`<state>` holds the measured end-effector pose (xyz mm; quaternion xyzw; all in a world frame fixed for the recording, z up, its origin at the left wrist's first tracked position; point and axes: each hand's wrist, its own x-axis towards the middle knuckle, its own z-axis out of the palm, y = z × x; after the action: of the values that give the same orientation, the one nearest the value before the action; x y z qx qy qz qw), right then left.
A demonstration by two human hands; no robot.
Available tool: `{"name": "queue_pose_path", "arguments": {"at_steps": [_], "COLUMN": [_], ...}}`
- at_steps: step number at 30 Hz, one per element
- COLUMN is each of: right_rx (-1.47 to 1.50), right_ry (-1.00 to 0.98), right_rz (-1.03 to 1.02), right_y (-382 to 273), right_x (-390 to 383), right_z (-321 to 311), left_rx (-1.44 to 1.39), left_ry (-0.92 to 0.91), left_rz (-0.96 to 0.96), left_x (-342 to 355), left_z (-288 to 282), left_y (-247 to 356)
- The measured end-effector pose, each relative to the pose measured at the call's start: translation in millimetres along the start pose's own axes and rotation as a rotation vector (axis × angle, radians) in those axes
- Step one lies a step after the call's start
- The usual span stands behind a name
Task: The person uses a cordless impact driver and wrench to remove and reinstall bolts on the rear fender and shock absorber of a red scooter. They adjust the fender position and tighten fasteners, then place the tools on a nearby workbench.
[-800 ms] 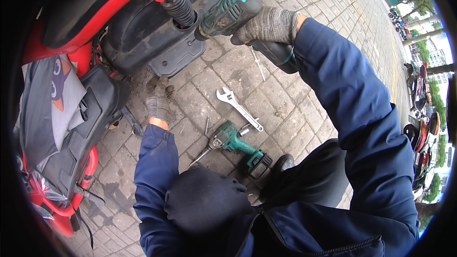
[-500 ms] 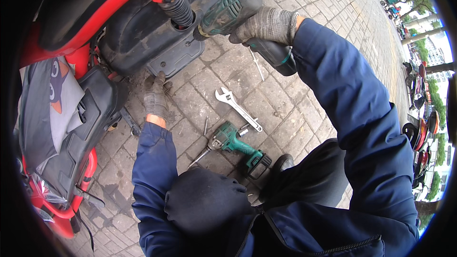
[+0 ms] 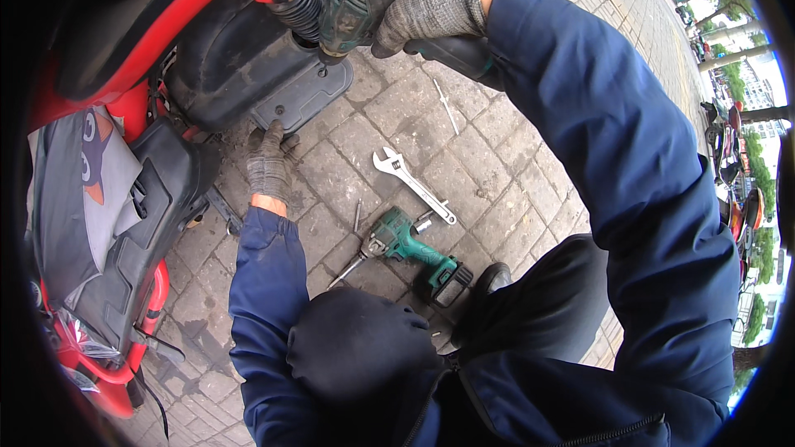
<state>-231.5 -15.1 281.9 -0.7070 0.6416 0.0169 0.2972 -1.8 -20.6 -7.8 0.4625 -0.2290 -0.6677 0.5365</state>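
Observation:
My right hand (image 3: 431, 7), in a grey knit glove, is wrapped round the grip of a teal and black cordless drill (image 3: 352, 12). The drill's nose points down at a screw (image 3: 323, 71) in the far end of a flat black plastic cover (image 3: 300, 101), low on a red and black scooter; the bit's contact is too small to make out. At the cover's near corner is my left hand (image 3: 269, 164), gloved alike, fingers closed on the edge with one fingertip on top. A second screw (image 3: 279, 110) sits close to that finger.
On the paving lie an adjustable wrench (image 3: 414, 186), a green cordless impact driver (image 3: 414, 250) with a long bit, and a thin white stick (image 3: 445, 105). The scooter's red frame (image 3: 178, 12) and black shock absorber (image 3: 296, 10) rise beside the cover. Parked scooters (image 3: 729, 207) stand far right.
My right hand has moved the drill left and turned its nose downward, from beside the shock absorber to over the cover's far screw. My left hand stays at the cover's near corner.

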Motion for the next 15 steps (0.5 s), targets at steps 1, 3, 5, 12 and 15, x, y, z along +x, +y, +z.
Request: {"name": "queue_pose_path", "arguments": {"at_steps": [1,3,5,12,15], "right_rx": [0.038,-0.051,-0.128,-0.117,-0.347], "right_ry": [0.001,-0.005,-0.010,0.000,-0.051], "right_rz": [0.034,-0.014,-0.051,-0.051,-0.127], "right_y": [1,3,3,0,3], "right_x": [-1,2,3,6,9], "right_z": [0,-1,-2,2,0], "left_rx": [0.004,0.005,0.004,0.006,-0.328], "left_ry": [-0.001,-0.003,0.001,-0.012,-0.118], "left_rz": [0.004,0.005,0.002,0.012,0.033], "left_x": [-1,-2,-3,3,-3], "left_z": [0,0,0,-8,-21], "left_y": [0,1,1,-7,-5]}}
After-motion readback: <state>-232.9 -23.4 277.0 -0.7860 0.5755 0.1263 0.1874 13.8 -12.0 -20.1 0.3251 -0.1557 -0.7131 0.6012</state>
